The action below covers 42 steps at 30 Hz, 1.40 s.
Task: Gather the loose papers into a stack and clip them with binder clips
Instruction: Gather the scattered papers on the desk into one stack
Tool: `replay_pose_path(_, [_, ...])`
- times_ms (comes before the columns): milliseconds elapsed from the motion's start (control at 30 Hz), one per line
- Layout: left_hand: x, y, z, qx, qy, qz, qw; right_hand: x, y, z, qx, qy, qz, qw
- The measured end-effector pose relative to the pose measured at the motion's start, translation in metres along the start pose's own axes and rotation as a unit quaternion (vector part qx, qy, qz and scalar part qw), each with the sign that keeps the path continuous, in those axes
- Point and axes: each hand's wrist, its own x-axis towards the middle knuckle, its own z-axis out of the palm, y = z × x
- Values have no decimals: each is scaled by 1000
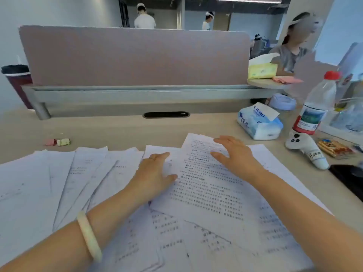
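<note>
Several loose printed papers (82,185) lie fanned and overlapping across the near half of the desk. One tilted sheet (206,189) rests on top in the middle. My left hand (155,173) lies flat on that sheet's left edge, fingers spread. My right hand (233,154) presses flat on its upper right part, fingers apart. Neither hand holds anything. Two small binder clips (58,142), one pink and one pale yellow, sit on the bare desk beyond the papers at the left.
A tissue pack (259,122), a water bottle (316,107), a white controller (306,148) and a snack packet (335,148) crowd the right side. A grey partition (133,57) closes the desk's far edge. A dark object (349,179) lies at the right edge. People are behind the partition.
</note>
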Motion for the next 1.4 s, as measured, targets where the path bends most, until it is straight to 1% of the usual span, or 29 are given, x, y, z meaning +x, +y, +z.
replay_pose_path(100, [-22,11,-3,-40,-22,-33,998,-32,13,-21,12,19,43,999])
replay_pose_path(167, [-34,20,-7,-81,-46,-54,994,-51,21,-36,8,13,73,997])
replay_pose_path(233, [-44,28,-6,-115,-58,-62,990,-64,27,-41,0,-8,100,995])
replay_pose_path(333, [-53,37,-5,-154,-50,-72,984,-82,32,-38,4,-59,140,988])
replay_pose_path(467, [-47,41,1,-208,-50,-90,973,-93,40,-15,-76,-108,137,982])
replay_pose_path(567, [-32,40,3,-239,-44,-107,964,-87,44,-8,-88,-110,136,981])
replay_pose_path(667, [-19,40,2,-311,-66,-141,938,-76,42,-4,-77,-111,135,982])
replay_pose_path(767, [-11,40,0,-299,-56,-161,939,-74,33,-2,-54,-108,133,984])
replay_pose_path(833, [-10,38,0,-323,-46,-177,928,-75,30,-4,-33,-108,132,985])
replay_pose_path(900, [-17,39,0,-352,-54,-183,917,-76,29,-9,14,-104,127,986])
replay_pose_path(967, [-23,37,0,-343,-61,-170,922,-75,33,-18,59,-80,134,986])
replay_pose_path(1000, [-27,37,-2,-332,-54,-159,928,-74,38,-24,62,-60,150,985])
replay_pose_path(1067, [-35,36,-11,-311,-30,-142,939,-73,54,-35,34,-30,210,977])
replay_pose_path(1133, [-39,30,-20,-307,-11,-126,943,-77,69,-40,-17,-34,274,961])
replay_pose_path(1167, [-42,28,-23,-310,-11,-125,942,-80,71,-40,-38,-44,289,956])
replay_pose_path(1267, [-47,32,-19,-286,-45,-115,950,-81,70,-36,-73,-42,288,954])
replay_pose_path(1333, [-47,41,-8,-230,-62,-100,966,-76,62,-37,-66,-45,285,955])
replay_pose_path(1367, [-46,44,-2,-168,-67,-98,979,-73,58,-41,-37,-48,287,956])
replay_pose_path(1400, [-44,46,3,-96,-72,-107,987,-71,52,-46,15,-50,287,956])
